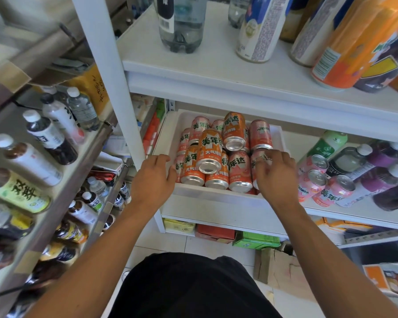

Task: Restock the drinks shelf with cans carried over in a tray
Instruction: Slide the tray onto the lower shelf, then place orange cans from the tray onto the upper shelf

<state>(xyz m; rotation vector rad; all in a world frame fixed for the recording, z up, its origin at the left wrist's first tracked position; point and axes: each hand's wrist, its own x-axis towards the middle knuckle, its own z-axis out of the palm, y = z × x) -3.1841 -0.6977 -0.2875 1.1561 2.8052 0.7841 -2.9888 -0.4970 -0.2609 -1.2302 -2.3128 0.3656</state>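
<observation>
Steadying the tray (170, 125) on the middle shelf (331, 212) comes first: left hand (153, 177) holds its left front corner, fingers loosely curled at the rim. Orange and pink cans (210, 150) lie stacked inside. Right hand (274, 175) reaches for the right-front can, fingers spread, grip unclear. Lift top cans first; the stack may roll. Shelved pink cans (317, 180) sit right. Tray's back is hidden.

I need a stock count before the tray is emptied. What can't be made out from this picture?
- Head view: lower cans in the white tray are hidden under the top cans.
- The right hand covers the near-right cans.
- Pink cans on the shelf are partly blocked by its wrist.
- Top bottles are cut off by the frame edge.
</observation>
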